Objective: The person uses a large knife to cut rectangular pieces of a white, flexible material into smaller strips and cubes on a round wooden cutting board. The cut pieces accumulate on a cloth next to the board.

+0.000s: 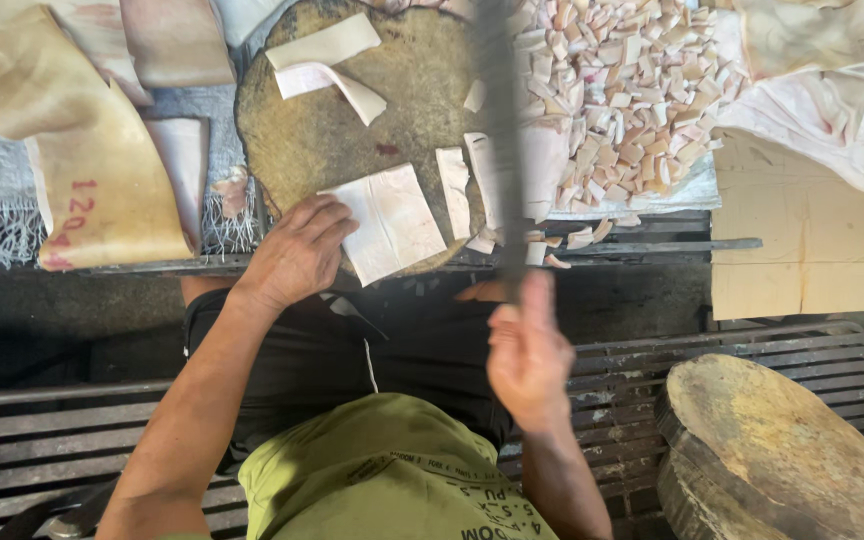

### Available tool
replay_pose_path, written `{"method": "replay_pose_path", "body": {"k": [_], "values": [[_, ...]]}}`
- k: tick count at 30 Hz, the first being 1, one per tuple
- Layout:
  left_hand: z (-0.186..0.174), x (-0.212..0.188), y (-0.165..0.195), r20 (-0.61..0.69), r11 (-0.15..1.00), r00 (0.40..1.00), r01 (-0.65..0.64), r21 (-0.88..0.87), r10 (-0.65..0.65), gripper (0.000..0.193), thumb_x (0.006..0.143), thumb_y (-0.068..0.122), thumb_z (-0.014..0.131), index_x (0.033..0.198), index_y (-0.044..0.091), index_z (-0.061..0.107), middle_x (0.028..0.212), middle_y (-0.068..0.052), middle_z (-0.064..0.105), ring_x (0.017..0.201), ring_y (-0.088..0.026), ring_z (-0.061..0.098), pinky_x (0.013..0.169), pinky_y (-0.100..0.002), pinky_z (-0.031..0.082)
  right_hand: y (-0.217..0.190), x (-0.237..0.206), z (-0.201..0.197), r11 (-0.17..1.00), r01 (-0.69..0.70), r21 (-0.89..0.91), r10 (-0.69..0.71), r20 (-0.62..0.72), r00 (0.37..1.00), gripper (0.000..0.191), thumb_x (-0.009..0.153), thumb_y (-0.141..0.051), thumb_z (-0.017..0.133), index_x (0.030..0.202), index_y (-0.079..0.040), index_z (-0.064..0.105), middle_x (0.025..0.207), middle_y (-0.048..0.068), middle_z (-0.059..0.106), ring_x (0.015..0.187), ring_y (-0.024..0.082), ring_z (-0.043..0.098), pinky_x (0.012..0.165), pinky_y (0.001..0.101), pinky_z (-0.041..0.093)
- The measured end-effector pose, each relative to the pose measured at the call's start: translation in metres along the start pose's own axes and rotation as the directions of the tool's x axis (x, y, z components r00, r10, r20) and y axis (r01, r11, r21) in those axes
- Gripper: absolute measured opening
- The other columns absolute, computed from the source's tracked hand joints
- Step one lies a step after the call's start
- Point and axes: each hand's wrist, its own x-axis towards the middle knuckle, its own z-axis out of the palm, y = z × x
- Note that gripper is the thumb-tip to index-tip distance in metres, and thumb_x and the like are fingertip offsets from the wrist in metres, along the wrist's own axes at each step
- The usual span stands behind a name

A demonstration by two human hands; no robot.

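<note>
A round wooden chopping block lies in front of me with pale slabs of pork skin on it. My left hand presses flat on the near-left corner of one square slab at the block's near edge. My right hand is shut around the handle of a long dark cleaver, blurred and raised edge-on over the block's right side. Two narrow cut strips lie just right of the slab, and more strips rest at the block's far side.
A heap of small cut skin pieces fills the upper right. Large uncut skin sheets lie at the left, folded ones at the far right above cardboard. A second wooden block sits on the slatted bench.
</note>
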Motion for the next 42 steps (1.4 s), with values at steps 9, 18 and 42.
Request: {"method": "replay_pose_path", "body": {"k": [9,18,42], "values": [[0.002,0.001,-0.004,-0.039,0.998,0.999,0.002,-0.056,-0.004,0.033,0.083,0.005,0.07,0.115,0.001,0.071,0.127,-0.011,0.065,0.129,-0.032,0.055,0.112,-0.043,0.046,0.022,-0.017,0.052,0.965,0.079,-0.249,-0.008,0.277,0.961,0.075,0.091,0.001,0.054,0.161,-0.008,0.028,0.1,0.03,0.072,0.084,0.044,0.072,0.075,0.0473,0.06],[0.013,0.001,0.004,-0.057,0.996,0.995,0.084,-0.015,-0.085,0.035,0.083,0.007,0.07,0.117,0.002,0.069,0.128,-0.014,0.062,0.13,-0.034,0.053,0.111,-0.045,0.046,0.024,0.0,0.042,0.987,-0.077,-0.138,0.099,0.159,0.982,0.068,0.097,-0.002,0.055,0.16,-0.007,0.031,0.071,0.02,0.066,0.063,0.034,0.071,0.062,0.0372,0.057],[0.01,0.007,0.004,-0.073,0.995,0.996,0.05,-0.084,-0.056,0.028,0.081,0.004,0.071,0.109,0.002,0.068,0.12,-0.013,0.063,0.123,-0.034,0.056,0.108,-0.043,0.048,0.002,-0.006,0.054,0.927,0.212,-0.31,-0.153,0.206,0.967,0.067,0.094,-0.007,0.055,0.158,-0.012,0.036,0.107,0.029,0.066,0.073,0.04,0.068,0.059,0.043,0.057]]}}
